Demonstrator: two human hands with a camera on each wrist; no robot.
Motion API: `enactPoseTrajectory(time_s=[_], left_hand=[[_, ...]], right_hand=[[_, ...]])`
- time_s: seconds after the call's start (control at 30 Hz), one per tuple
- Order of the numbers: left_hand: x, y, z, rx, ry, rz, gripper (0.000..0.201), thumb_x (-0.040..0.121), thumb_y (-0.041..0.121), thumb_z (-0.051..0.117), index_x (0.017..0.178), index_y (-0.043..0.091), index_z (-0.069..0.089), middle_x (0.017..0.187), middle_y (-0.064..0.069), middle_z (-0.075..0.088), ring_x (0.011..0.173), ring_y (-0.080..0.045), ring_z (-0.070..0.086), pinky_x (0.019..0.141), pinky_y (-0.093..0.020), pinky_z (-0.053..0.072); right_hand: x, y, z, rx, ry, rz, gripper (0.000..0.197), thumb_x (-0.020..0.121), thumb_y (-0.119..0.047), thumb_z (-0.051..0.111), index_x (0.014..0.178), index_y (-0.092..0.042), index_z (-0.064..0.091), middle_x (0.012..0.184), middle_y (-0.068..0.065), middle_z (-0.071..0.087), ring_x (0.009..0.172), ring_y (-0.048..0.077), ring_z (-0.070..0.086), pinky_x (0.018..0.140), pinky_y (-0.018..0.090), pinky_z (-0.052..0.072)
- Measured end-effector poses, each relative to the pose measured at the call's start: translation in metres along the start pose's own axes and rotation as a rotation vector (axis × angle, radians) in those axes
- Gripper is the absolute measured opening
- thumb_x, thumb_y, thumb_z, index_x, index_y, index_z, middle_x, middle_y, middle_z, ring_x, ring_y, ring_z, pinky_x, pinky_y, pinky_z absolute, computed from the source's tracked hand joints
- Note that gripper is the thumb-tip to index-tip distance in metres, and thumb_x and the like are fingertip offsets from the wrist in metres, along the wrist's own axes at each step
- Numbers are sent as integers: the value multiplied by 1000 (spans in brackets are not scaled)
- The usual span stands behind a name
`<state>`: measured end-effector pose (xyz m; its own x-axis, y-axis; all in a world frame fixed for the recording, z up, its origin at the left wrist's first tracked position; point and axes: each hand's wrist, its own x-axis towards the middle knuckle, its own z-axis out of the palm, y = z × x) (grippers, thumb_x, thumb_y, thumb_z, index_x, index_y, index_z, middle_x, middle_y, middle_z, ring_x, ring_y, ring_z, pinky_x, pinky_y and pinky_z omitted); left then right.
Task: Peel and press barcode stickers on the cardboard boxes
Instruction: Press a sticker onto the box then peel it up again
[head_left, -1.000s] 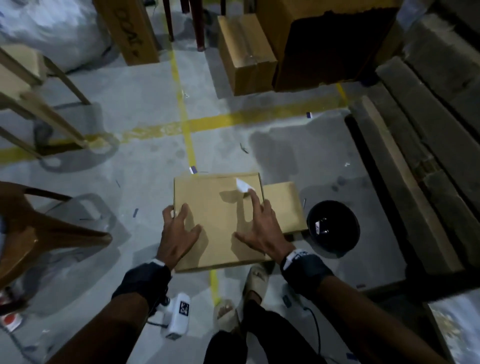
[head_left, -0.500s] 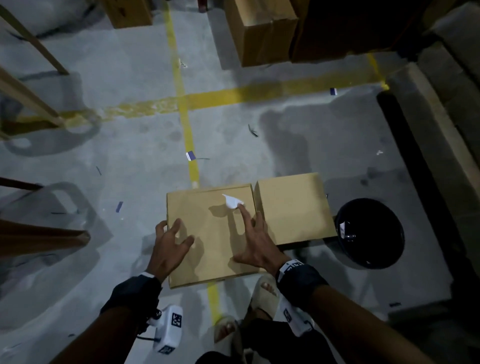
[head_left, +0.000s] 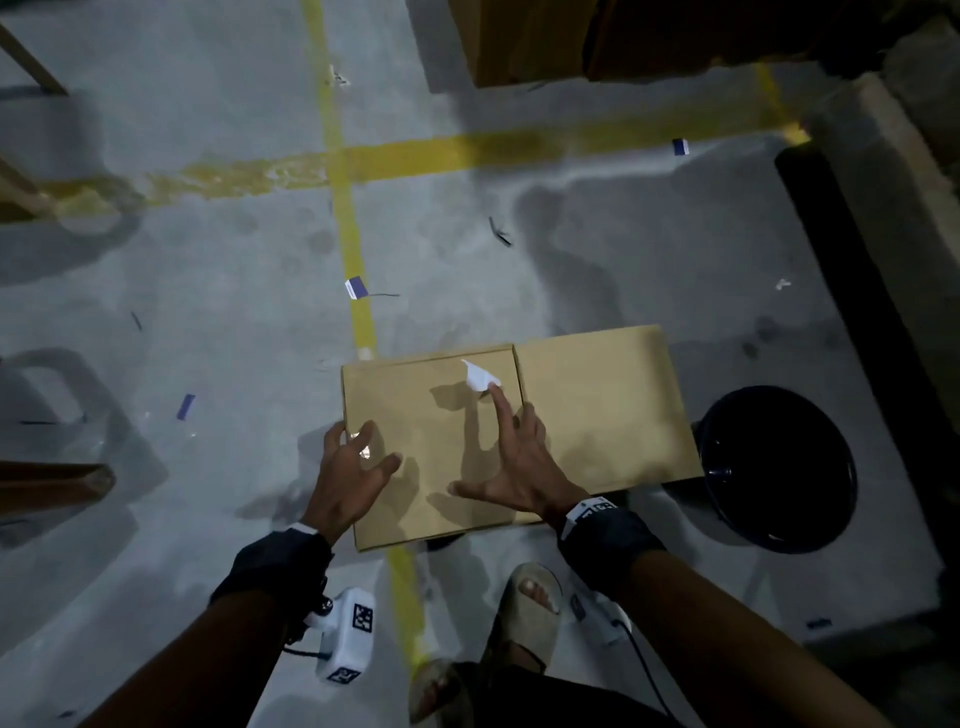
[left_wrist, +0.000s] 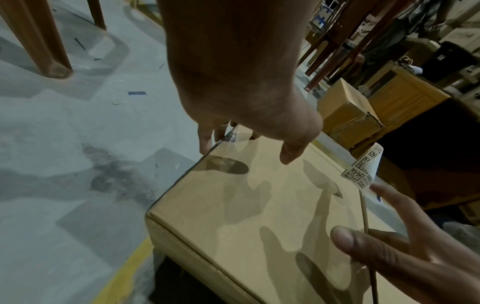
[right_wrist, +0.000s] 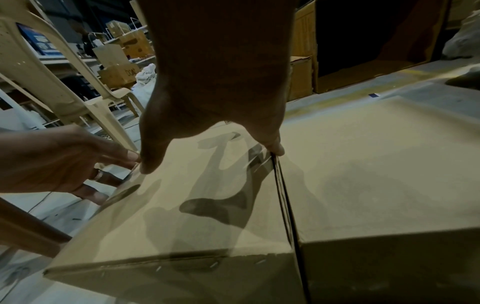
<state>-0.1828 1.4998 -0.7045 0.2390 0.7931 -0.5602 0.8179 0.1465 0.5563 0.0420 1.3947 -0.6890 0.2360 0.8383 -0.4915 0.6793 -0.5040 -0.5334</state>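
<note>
Two plain cardboard boxes stand side by side on the floor, the left box (head_left: 415, 499) and the right box (head_left: 602, 410). A white barcode sticker (head_left: 480, 376) clings to my right index fingertip and curls upward over the left box's far right corner; the left wrist view shows its printed side (left_wrist: 362, 169). My right hand (head_left: 493, 447) is spread wide just above the left box's top (right_wrist: 207, 205). My left hand (head_left: 374, 447) sits at that box's left edge (left_wrist: 182, 185), fingers down its side, thumb over the top.
A black round bin (head_left: 774, 467) stands right of the boxes. Yellow floor lines (head_left: 343, 208) cross the grey concrete. A brown chair leg (head_left: 52, 483) is at the left, big cartons (head_left: 519, 41) at the back, a concrete ledge (head_left: 883, 171) at the right. My sandalled foot (head_left: 530, 608) is below the boxes.
The head view has tilted down and nearer to the boxes. My right thumb has spread wider; the sticker stays on the index fingertip near the same corner. The left hand keeps its place.
</note>
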Motion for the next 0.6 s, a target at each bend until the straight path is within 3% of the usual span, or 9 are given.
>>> enactPoseTrajectory(time_s=[0.1, 0.33, 0.43, 0.53, 0.6], left_hand=[[6, -3, 4, 11, 3, -7, 68, 90, 33, 75, 148, 9, 49, 159, -14, 24, 145, -28, 33, 118, -32, 27], [15, -2, 15, 0, -37, -43, 77, 87, 37, 78, 151, 9, 44, 161, -14, 21, 146, -30, 32, 119, -34, 27], [20, -2, 19, 1, -62, -59, 85, 85, 42, 79, 154, 11, 39, 163, -13, 18, 148, -30, 30, 121, -38, 28], [24, 0, 26, -4, -70, -60, 87, 83, 42, 81, 153, 10, 39, 163, -14, 17, 148, -30, 30, 121, -38, 29], [25, 5, 27, 17, -80, -64, 90, 82, 41, 82, 154, 9, 38, 161, -16, 18, 146, -32, 32, 120, -38, 29]], right_hand=[[7, 8, 8, -17, 14, 8, 150, 52, -93, 65, 161, -26, -13, 144, 31, 31, 135, 46, 29, 118, 57, 25], [18, 15, 8, -93, -56, 63, 149, 52, -96, 64, 158, -33, -19, 146, 26, 30, 134, 43, 31, 114, 54, 29], [21, 14, 11, -104, -126, 20, 147, 57, -91, 68, 158, -33, -21, 155, 23, 22, 142, 43, 25, 118, 55, 25], [20, 9, 20, -85, -150, -47, 145, 61, -85, 72, 158, -34, -24, 164, 25, 9, 152, 43, 8, 123, 56, 14], [16, 8, 25, -56, -123, -48, 142, 64, -83, 73, 158, -33, -21, 162, 22, 15, 148, 42, 15, 121, 55, 18]])
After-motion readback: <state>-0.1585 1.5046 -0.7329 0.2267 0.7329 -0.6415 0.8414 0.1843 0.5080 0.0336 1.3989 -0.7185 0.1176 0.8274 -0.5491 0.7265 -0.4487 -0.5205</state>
